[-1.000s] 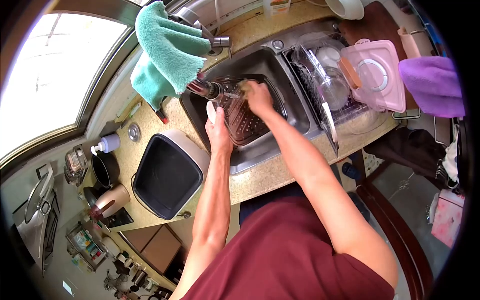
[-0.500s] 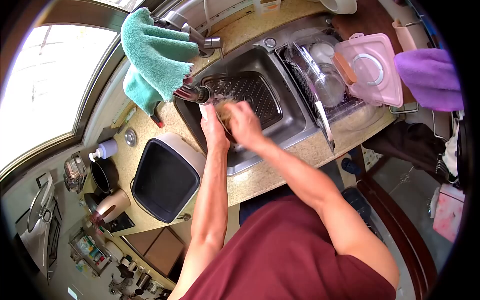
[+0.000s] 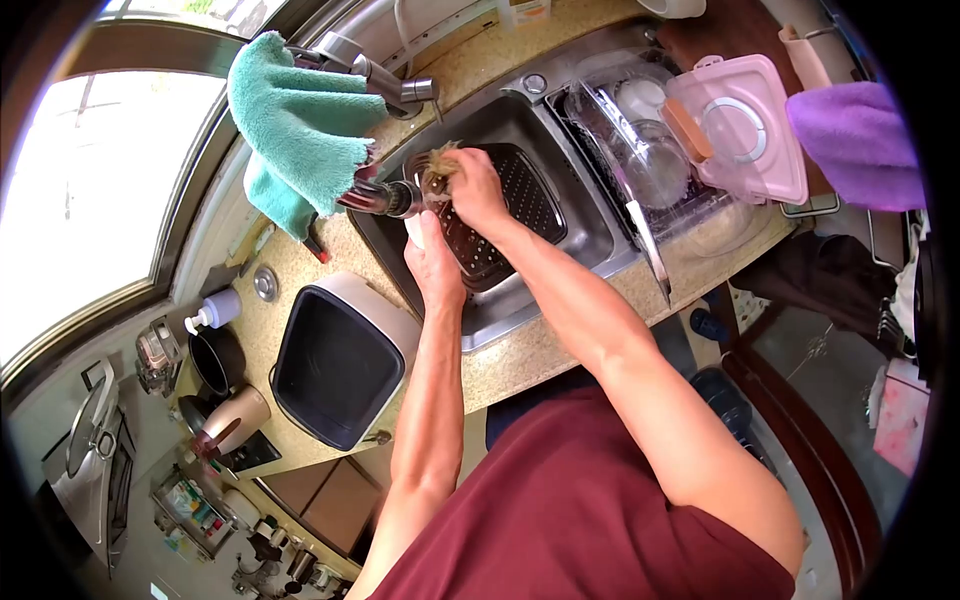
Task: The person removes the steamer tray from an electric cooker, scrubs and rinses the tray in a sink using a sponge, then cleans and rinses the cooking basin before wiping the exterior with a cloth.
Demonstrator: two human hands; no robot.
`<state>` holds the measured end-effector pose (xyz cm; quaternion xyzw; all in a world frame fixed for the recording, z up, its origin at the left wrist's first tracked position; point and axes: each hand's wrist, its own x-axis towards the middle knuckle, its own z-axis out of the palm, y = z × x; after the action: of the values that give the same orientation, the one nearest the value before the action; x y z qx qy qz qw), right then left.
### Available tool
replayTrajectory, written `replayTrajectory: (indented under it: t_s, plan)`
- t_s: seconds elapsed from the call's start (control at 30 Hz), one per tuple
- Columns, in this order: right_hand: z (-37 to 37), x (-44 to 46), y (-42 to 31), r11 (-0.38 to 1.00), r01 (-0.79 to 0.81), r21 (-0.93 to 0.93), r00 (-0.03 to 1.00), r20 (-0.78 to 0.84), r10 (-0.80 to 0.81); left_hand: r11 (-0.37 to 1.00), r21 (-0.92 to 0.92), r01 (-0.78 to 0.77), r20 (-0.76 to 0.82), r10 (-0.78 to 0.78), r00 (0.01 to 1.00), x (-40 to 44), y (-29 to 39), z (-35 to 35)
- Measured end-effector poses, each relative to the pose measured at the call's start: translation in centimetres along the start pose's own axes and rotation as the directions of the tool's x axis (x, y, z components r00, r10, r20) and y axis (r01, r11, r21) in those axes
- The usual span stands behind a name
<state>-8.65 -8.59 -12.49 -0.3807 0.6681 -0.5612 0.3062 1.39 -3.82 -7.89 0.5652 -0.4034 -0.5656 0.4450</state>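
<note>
My left hand (image 3: 435,265) is closed round a small white piece (image 3: 418,228) just below the faucet spout (image 3: 402,200); whether this piece belongs to a larger item is unclear. My right hand (image 3: 475,190) grips a tan, fibrous scrubber (image 3: 441,165) to the right of the spout. Between and beneath the hands, a dark perforated tray (image 3: 520,205) is tilted in the steel sink (image 3: 590,225). Water glints under the spout, and the fingers partly cover what is there.
A black-lined bin (image 3: 340,370) stands on the counter left of the sink. A green towel (image 3: 300,120) drapes over the faucet. Right of the basin are a dish rack (image 3: 700,213) with clear lids, a knife (image 3: 648,250) and a pink lid (image 3: 770,130). A purple towel (image 3: 858,145) hangs beyond.
My right hand and the scrubber first came left toward my left hand, then rose toward the back of the sink beside the spout. The whole view has shifted slightly.
</note>
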Motion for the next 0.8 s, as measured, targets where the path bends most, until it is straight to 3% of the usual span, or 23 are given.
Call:
replayTrajectory:
  t_s: [0.07, 0.1, 0.13, 0.2, 0.27, 0.33, 0.4, 0.47, 0.53, 0.6, 0.63, 0.67, 0.73, 0.8]
  plan:
    - [1.1, -1.5, -1.2, 0.977, 0.210, -0.023, 0.977, 0.025, -0.209, 0.993, -0.119, 0.007, -0.062, -0.015, 0.998, 0.3, -0.7, 0.2]
    - [1.3, -2.4, -1.9, 0.986, 0.161, 0.046, 0.986, 0.042, -0.163, 0.982, -0.176, 0.061, -0.076, -0.076, 0.994, 0.0, 0.4, 0.6]
    - [1.3, -2.9, -2.5, 0.987, 0.106, 0.118, 0.991, 0.064, -0.114, 0.992, -0.124, 0.034, -0.021, -0.037, 0.999, 0.4, -0.3, -0.3]
    - [1.3, -1.5, -0.1, 0.979, 0.176, 0.101, 0.982, 0.057, -0.182, 0.992, -0.123, 0.003, 0.001, -0.003, 1.000, 0.9, -1.8, -1.3]
    - [1.2, 0.1, 3.9, 0.990, 0.137, -0.040, 0.990, -0.030, -0.138, 0.978, -0.204, 0.042, 0.004, -0.042, 0.999, 0.1, -1.2, -1.1]
    - [0.5, 0.8, 9.1, 0.973, -0.135, -0.188, 0.988, -0.098, 0.119, 0.967, -0.245, 0.072, 0.024, -0.068, 0.997, -0.4, -1.4, -1.5]
    - [-0.9, 0.3, 9.3, 0.905, -0.354, -0.235, 0.932, -0.166, 0.321, 0.969, -0.226, 0.100, -0.006, -0.104, 0.995, -0.5, -1.4, -1.7]
    - [-1.6, -2.1, 6.4, 0.969, -0.192, -0.153, 0.981, -0.010, 0.193, 0.973, -0.206, 0.102, -0.007, -0.106, 0.994, -0.2, -1.2, -1.6]
    - [-1.1, -5.5, 3.8, 0.994, 0.087, -0.065, 0.996, -0.003, -0.087, 0.971, -0.207, 0.116, 0.004, -0.118, 0.993, 0.0, -0.5, -1.1]
    - [-1.4, -6.8, 0.6, 0.995, 0.100, 0.029, 0.992, 0.079, -0.102, 0.975, -0.206, 0.084, -0.017, -0.089, 0.996, 1.2, -1.0, -0.8]
    - [-1.8, -5.0, 1.5, 0.978, 0.194, 0.078, 0.977, 0.077, -0.200, 0.977, -0.175, 0.118, -0.014, -0.123, 0.992, 1.5, -1.0, -0.9]
    - [-2.0, -3.1, 2.2, 0.998, 0.067, 0.020, 0.991, 0.115, -0.069, 0.978, -0.140, 0.153, -0.009, -0.156, 0.988, 1.3, -1.0, -1.2]
    - [-1.7, 0.1, 4.0, 0.995, -0.081, -0.066, 0.996, 0.029, 0.083, 0.991, -0.060, 0.122, -0.005, -0.123, 0.992, 1.1, 0.2, 0.0]
    - [-1.6, -0.4, 2.2, 0.996, 0.088, 0.012, 0.989, 0.119, -0.089, 0.988, -0.044, 0.151, 0.003, -0.151, 0.989, 1.5, 0.5, 0.3]
